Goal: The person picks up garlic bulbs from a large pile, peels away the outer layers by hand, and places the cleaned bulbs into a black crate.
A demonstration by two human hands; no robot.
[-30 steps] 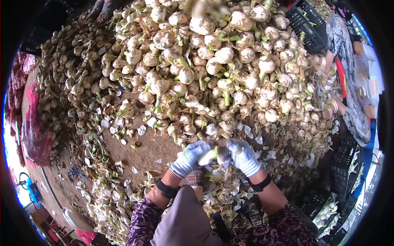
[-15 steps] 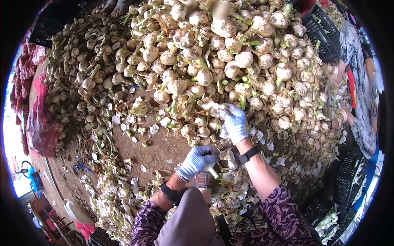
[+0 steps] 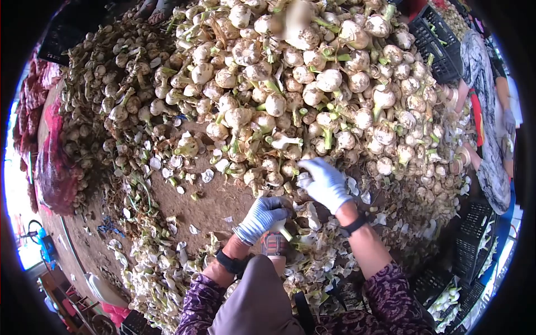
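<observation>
My left hand (image 3: 262,218), in a striped white-blue glove, is closed around a garlic bulb whose pale green stem (image 3: 286,231) sticks out below the fingers. Most of that bulb is hidden by the hand. To its upper right, my right hand (image 3: 324,183), gloved too, is open with fingers apart and nothing visible in it. Just beyond its fingertips, a garlic stalk (image 3: 286,142) lies on the near edge of a large garlic pile (image 3: 329,81). Dirt marks many of the bulbs, and several keep short cut stems.
Peeled skins (image 3: 162,279) litter the brown floor (image 3: 195,207) around my shoe (image 3: 274,244). Black crates (image 3: 474,234) stand at right, another crate (image 3: 436,42) at upper right. A red mesh sack (image 3: 56,167) is at left. Another person's arm (image 3: 472,156) shows at right.
My right hand has drawn back from the pile toward me, its fingers now away from the pale stalk, which stays on the pile. My left hand has barely moved and keeps its hold.
</observation>
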